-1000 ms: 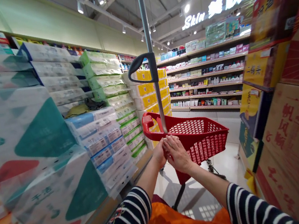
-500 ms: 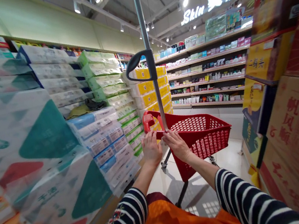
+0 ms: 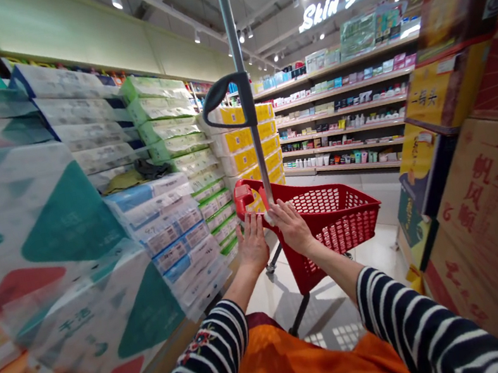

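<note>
A red plastic shopping cart (image 3: 331, 217) stands in front of me, its perforated basket angled off to the right. My left hand (image 3: 253, 247) rests against the cart's rear bar, fingers stretched out flat and close together beside the red child-seat part (image 3: 245, 198). On the same bar, close to the foot of the upright metal pole (image 3: 261, 165), lies my right hand (image 3: 291, 227). Its fingers are extended and slightly spread, not wrapped round the bar. A dark grey loop handle (image 3: 227, 103) is fixed to the pole above both hands.
Tissue packs (image 3: 173, 225) are stacked high along the left side. Cardboard boxes (image 3: 485, 190) and yellow cartons (image 3: 434, 89) rise close on the right. Yellow-and-white packs (image 3: 236, 143) stand beyond the cart, and shelves of small goods (image 3: 346, 108) line the back.
The fingers of both hands, bent over the bar before, are now straighter. The cart and pole sit slightly further left and higher in view, and the left stacks have slid leftward.
</note>
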Tool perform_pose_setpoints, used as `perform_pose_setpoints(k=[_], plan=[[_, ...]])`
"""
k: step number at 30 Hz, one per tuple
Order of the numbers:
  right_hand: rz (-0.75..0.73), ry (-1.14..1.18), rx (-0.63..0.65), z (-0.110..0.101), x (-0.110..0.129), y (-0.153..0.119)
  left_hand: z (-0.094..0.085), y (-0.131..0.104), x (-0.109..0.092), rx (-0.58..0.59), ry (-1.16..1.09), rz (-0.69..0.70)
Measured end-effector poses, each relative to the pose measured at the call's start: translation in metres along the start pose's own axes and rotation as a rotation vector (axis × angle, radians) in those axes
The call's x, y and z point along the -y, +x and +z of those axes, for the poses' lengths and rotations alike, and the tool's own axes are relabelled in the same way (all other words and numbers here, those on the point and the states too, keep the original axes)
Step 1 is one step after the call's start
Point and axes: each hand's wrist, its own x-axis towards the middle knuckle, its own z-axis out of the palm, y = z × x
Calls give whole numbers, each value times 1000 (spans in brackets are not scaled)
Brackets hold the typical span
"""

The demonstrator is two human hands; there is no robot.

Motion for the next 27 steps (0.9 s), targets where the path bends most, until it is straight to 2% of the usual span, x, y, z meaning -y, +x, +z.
perform_pose_setpoints(k=[3,7,10,13,15,19,22,24,27], plan=[[10,-35,11,6,-2,1,-1,7,-2,-9,8,10],[-37,-45,46,21,4,-32,4,6,-4,-10,16,44],[-81,-17,121,28,9,-60,8,1,-4,-12,17,64],[-96,10,164,28,10,-72,9,-1,-2,-31,21,70],[-93,12,128,23,9,-64,7,3,1,-36,25,64],[-25,-3,-12,11,3,-16,-3,19,8,-21,32,16],[12,1,-20,8,-2,8,-10,31,11,41,31,-19],[-3,-6,20,10,-3,4,-13,35,13,73,28,-20],[-72,-21,94,15,-1,-18,-16,35,13,69,28,-8]])
